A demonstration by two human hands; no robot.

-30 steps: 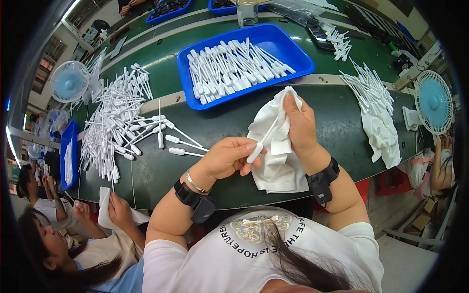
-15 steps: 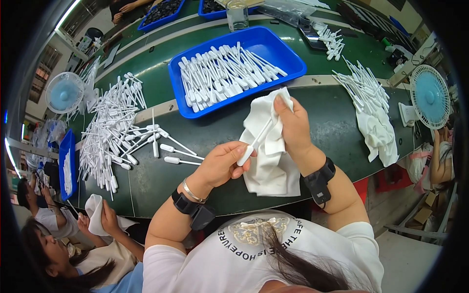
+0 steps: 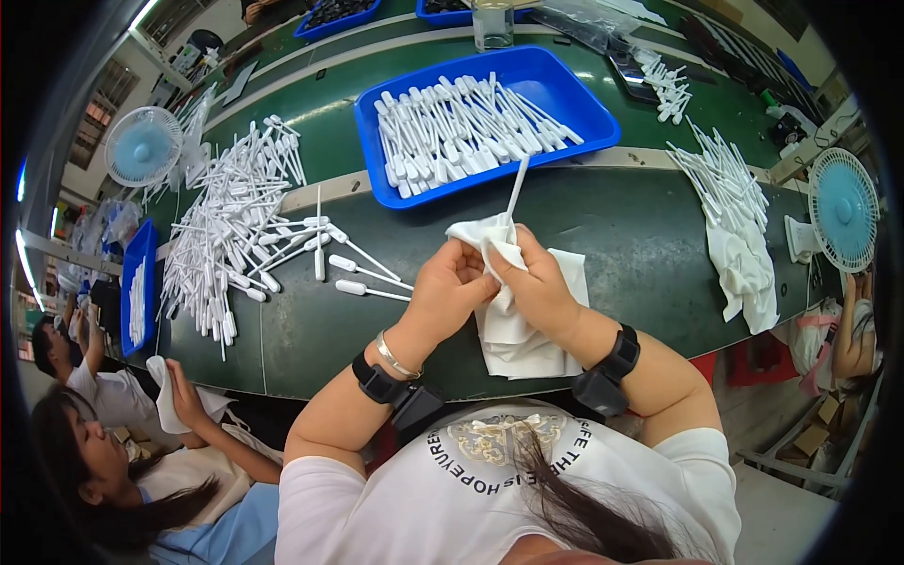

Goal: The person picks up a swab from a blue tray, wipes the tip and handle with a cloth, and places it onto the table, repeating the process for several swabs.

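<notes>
Between my hands is a white stick [image 3: 517,188]; its thin shaft points up and away, while its lower end is hidden by cloth and fingers. My left hand [image 3: 454,290] is closed around that covered end, at the cloth's edge. Wrapped over the stick is a white cloth [image 3: 532,344], pinched by my right hand [image 3: 539,287], with its loose part draping onto the green table. To the left lies a loose pile of similar white sticks [image 3: 221,226] with thick oblong ends, a few of them [image 3: 350,287] near my left wrist.
A blue tray [image 3: 405,196] of white sticks stands beyond my hands. At the right, more sticks [image 3: 720,179] lie by a crumpled cloth [image 3: 744,268] and a fan [image 3: 841,205]. A glass [image 3: 492,26] stands at the back. A co-worker's hand [image 3: 186,400] holds cloth at lower left.
My hands have come together; the right one moved down and left with the cloth, which now wraps the stick. The stick's thick end, visible before in my left hand, is now covered.
</notes>
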